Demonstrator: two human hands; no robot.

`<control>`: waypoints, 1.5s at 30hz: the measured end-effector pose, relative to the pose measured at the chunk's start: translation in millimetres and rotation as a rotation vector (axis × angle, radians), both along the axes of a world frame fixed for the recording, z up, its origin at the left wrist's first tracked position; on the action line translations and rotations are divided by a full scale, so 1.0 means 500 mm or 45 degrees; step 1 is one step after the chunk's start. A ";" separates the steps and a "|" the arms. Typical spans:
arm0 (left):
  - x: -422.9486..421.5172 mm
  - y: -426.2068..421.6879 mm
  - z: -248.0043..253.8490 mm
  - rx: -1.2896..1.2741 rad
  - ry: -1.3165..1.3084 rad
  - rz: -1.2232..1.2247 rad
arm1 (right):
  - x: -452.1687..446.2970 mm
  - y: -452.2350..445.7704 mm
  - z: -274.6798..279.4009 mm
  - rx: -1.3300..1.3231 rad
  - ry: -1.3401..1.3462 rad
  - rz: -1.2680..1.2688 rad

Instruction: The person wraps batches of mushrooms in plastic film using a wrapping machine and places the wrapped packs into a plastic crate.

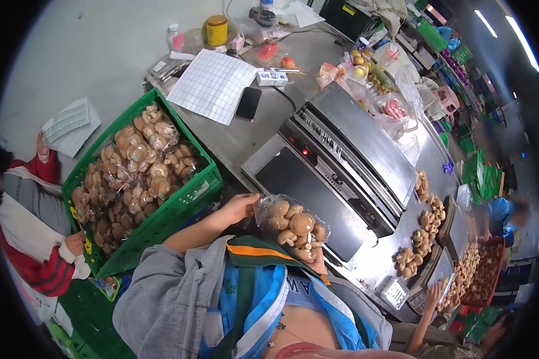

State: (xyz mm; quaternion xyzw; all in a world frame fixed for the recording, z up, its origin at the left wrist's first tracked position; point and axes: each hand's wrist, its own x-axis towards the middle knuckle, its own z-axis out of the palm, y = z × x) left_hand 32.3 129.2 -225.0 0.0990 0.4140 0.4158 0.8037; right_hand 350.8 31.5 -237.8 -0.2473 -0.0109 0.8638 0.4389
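A clear plastic bag of mushrooms is held in front of my chest, just short of the sealing machine. My left hand pinches the bag's loose end at its left side. At the lower right, my right hand grips the filled end; the bag hides part of its fingers. To my left stands a green crate, heaped with bagged mushrooms. A small red light glows on the machine, beside its dark flat plate.
A gridded paper sheet, a phone and a yellow jar are on the metal table. Loose mushroom piles lie at the right, where another person's hand is near a scale. A person in red sleeves touches the crate's left side.
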 end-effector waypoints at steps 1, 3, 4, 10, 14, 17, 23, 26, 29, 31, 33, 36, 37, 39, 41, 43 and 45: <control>-0.003 0.003 -0.003 0.004 0.001 -0.002 | 0.005 0.000 -0.003 -0.002 0.058 -0.034; -0.005 0.014 -0.003 0.145 0.248 -0.104 | 0.023 -0.004 -0.001 -0.012 0.111 -0.101; -0.009 0.020 0.000 0.152 0.243 -0.118 | 0.036 -0.003 0.000 0.004 0.020 -0.105; -0.054 0.024 0.114 0.116 0.185 0.297 | 0.052 0.019 0.199 -0.395 -0.876 -0.259; -0.068 -0.011 -0.021 0.260 0.879 -0.300 | 0.078 -0.033 0.195 -0.329 -0.892 -0.242; -0.036 -0.018 -0.045 0.473 1.472 -0.723 | 0.064 -0.066 0.110 -0.339 -1.292 -0.137; 0.124 0.024 0.041 0.753 0.927 -1.278 | 0.006 -0.034 -0.017 0.483 -1.298 0.201; 0.159 0.015 0.079 0.876 0.534 -1.058 | -0.007 -0.006 0.019 0.338 -1.049 0.138; 0.160 0.004 0.123 0.972 0.263 -0.866 | -0.018 0.021 0.045 0.229 -0.887 0.114; 0.167 -0.004 0.159 1.053 0.169 -0.792 | -0.022 0.025 0.056 0.173 -0.831 0.126; 0.178 -0.021 0.201 1.011 0.079 -0.750 | -0.025 0.029 0.067 0.125 -0.785 0.154; 0.167 -0.035 0.368 0.776 -0.158 -1.162 | -0.017 0.042 0.108 0.046 -0.821 0.257; 0.176 -0.063 0.360 0.166 -0.441 -1.017 | -0.014 0.049 0.131 0.010 -0.858 0.310; 0.212 -0.083 0.442 0.481 -0.918 -0.560 | -0.002 0.062 0.216 0.076 -1.042 0.357; 0.224 -0.128 0.383 0.858 -1.146 -0.238 | -0.009 0.061 0.325 0.700 -1.082 0.202; 0.211 -0.197 0.159 0.981 -0.689 -0.452 | -0.050 0.068 0.369 1.070 -1.237 0.680; 0.218 -0.235 0.102 0.815 -0.623 -0.401 | -0.080 0.082 0.338 1.112 -1.310 1.027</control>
